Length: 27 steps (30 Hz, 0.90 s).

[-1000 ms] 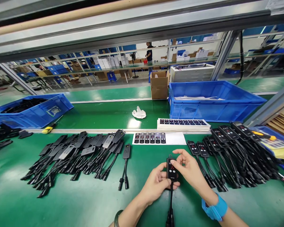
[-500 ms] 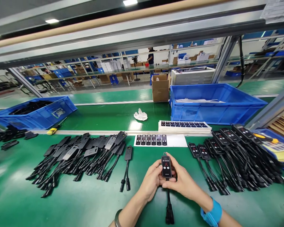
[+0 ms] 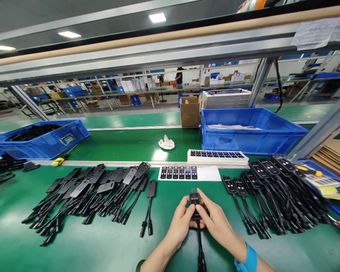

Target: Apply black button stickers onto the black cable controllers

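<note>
Between both hands is a black cable controller [image 3: 195, 198], face up, its two-plug cable hanging towards me. My left hand [image 3: 181, 219] grips its left side with the thumb on the face. My right hand [image 3: 214, 215] is closed round the other side, thumb also pressed on the face. Just beyond lies a label sheet [image 3: 206, 173] with a row of black labels at its left. A single controller without a face label [image 3: 151, 189] lies left of my hands, beside a pile of similar ones [image 3: 99, 185]. Labelled controllers [image 3: 260, 170] are heaped on the right.
A stack of label sheets [image 3: 218, 160] and a white glove [image 3: 166, 142] lie further back. Blue bins stand at the left [image 3: 70, 138] and right [image 3: 252, 139]. A cardboard box [image 3: 190, 113] is behind. A yellow-handled tool [image 3: 58, 162] lies near the left bin.
My right thumb has moved from the controller's lower edge up onto its face, and my left thumb presses on it too. The view has tilted up slightly.
</note>
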Each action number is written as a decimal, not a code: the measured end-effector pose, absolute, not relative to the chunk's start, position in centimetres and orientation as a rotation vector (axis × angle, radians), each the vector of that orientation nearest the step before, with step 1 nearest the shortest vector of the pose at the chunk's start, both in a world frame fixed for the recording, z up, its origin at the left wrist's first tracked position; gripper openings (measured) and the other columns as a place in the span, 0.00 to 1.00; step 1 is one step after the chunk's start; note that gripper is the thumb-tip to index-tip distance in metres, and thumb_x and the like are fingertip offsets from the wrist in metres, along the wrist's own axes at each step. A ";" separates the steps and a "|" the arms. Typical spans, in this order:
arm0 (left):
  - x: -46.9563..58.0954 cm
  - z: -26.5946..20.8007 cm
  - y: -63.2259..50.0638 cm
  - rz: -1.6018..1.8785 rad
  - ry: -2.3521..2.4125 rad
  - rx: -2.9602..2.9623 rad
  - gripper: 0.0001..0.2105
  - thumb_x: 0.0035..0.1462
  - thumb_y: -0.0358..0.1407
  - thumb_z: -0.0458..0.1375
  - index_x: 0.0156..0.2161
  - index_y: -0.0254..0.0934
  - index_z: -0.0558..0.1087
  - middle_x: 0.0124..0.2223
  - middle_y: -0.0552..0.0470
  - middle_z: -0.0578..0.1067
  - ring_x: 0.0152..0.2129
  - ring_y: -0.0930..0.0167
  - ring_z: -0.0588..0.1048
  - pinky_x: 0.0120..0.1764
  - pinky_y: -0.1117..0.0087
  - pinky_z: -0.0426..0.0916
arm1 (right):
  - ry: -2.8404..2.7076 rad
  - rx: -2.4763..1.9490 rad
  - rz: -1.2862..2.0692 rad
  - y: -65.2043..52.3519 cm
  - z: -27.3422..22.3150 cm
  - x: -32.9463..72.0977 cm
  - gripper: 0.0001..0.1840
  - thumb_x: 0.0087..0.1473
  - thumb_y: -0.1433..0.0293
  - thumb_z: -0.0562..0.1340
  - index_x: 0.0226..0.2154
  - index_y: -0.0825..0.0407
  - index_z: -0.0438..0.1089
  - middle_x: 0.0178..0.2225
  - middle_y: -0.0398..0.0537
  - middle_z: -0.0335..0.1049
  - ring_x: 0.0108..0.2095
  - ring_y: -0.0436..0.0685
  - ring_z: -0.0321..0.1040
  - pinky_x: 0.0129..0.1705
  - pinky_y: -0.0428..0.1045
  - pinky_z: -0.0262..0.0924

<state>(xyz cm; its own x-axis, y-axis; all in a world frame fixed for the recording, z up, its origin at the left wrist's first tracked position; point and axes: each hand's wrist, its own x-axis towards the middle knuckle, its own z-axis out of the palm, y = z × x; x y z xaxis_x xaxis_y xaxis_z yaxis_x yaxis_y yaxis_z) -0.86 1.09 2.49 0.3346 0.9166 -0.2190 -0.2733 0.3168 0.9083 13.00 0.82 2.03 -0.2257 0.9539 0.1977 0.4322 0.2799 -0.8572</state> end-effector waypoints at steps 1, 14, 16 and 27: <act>-0.9 2.7 1.1 0.950 0.845 0.854 0.23 0.56 0.48 0.56 0.51 0.36 0.60 0.39 0.46 0.77 0.30 0.68 0.78 0.31 0.69 0.71 | -1.831 -1.253 0.804 0.8 2.1 13.0 0.31 0.58 0.66 0.54 0.63 0.53 0.50 0.48 0.55 0.69 0.47 0.60 0.67 0.47 0.55 0.66; -5.5 4.3 6.3 0.346 1.616 2.242 0.24 0.59 0.37 0.51 0.60 0.34 0.59 0.66 0.38 0.52 0.63 0.58 0.49 0.60 0.53 0.51 | -2.053 -2.233 -0.248 5.3 5.7 21.5 0.21 0.51 0.80 0.55 0.48 0.72 0.67 0.37 0.70 0.68 0.37 0.72 0.70 0.35 0.59 0.64; -5.8 3.8 7.3 0.259 1.736 2.301 0.26 0.59 0.38 0.52 0.61 0.31 0.57 0.66 0.34 0.50 0.63 0.54 0.47 0.60 0.49 0.51 | -2.020 -2.234 -0.270 5.9 5.8 21.8 0.22 0.50 0.83 0.53 0.48 0.75 0.66 0.38 0.77 0.67 0.40 0.78 0.68 0.36 0.65 0.61; -5.5 1.7 7.1 0.321 1.969 2.442 0.21 0.60 0.38 0.52 0.58 0.37 0.63 0.58 0.36 0.64 0.57 0.53 0.61 0.55 0.46 0.57 | -2.059 -1.657 0.200 14.7 2.2 14.4 0.12 0.54 0.73 0.57 0.38 0.56 0.74 0.36 0.54 0.73 0.38 0.59 0.70 0.41 0.49 0.61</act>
<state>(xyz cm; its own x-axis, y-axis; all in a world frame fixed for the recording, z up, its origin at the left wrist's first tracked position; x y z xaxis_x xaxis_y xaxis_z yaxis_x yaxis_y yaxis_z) -5.47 7.12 1.69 0.1994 0.9659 0.1652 0.9684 -0.2200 0.1176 14.44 14.70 2.18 -0.1464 0.9497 0.2770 0.8784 0.2536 -0.4050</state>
